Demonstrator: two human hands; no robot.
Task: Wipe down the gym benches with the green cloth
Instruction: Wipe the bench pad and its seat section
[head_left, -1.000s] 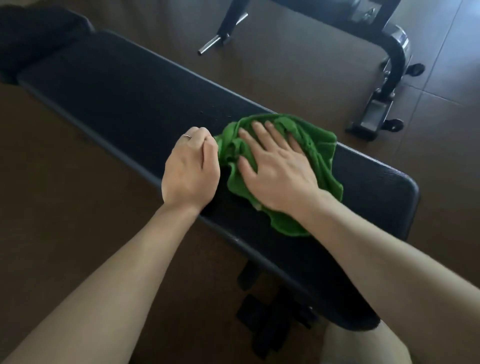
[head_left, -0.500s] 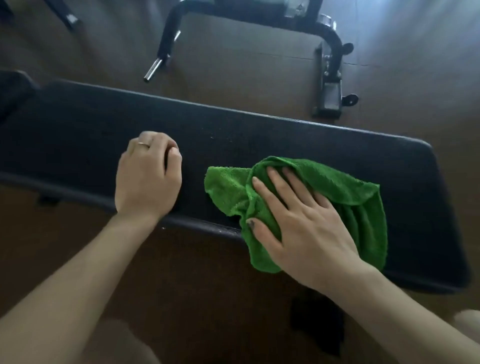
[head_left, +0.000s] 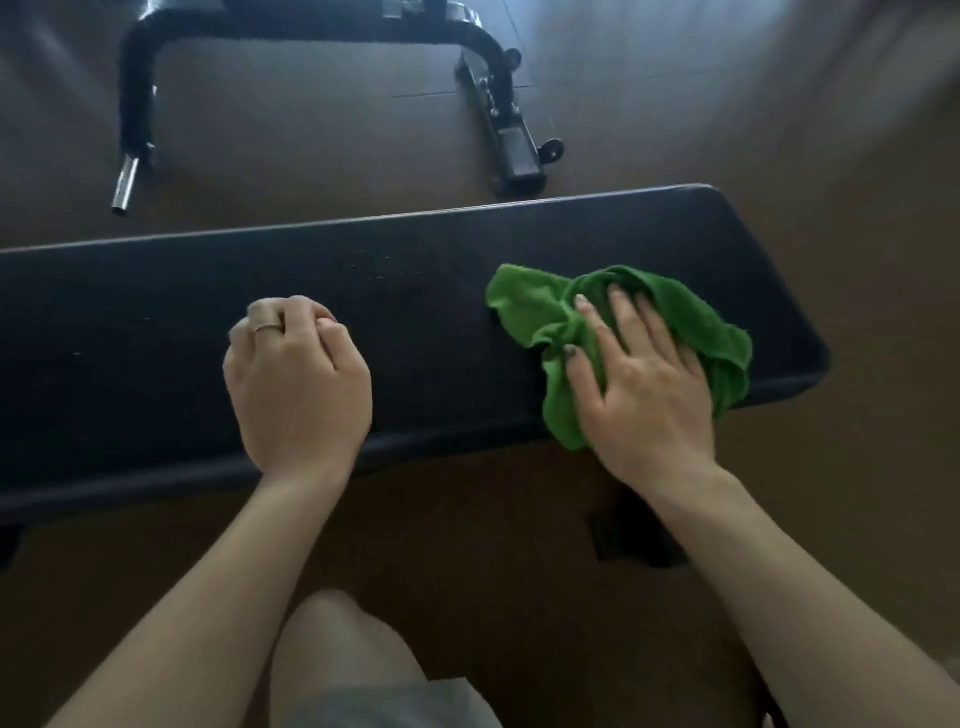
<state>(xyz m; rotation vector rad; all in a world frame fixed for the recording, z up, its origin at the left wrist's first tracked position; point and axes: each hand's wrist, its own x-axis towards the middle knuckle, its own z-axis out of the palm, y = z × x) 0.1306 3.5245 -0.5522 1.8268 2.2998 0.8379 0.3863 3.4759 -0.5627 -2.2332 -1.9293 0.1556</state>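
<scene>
Head view shows us the long black padded bench (head_left: 156, 338) running nine-to-three, our flat right hand (head_left: 639, 384) pressing the crumpled green cloth (head_left: 530, 306) near its three-o'clock end, our left hand (head_left: 298, 384) fisted empty at nine.

Gym floor and gear around us

We see a dark brown floor (head_left: 779, 130) with faint tile seams, a black tubular frame (head_left: 136, 78) lying on it with a chrome stub (head_left: 124, 189) at one end, a small wheel (head_left: 553, 150) on its foot, and our bare knee (head_left: 337, 639) below
</scene>
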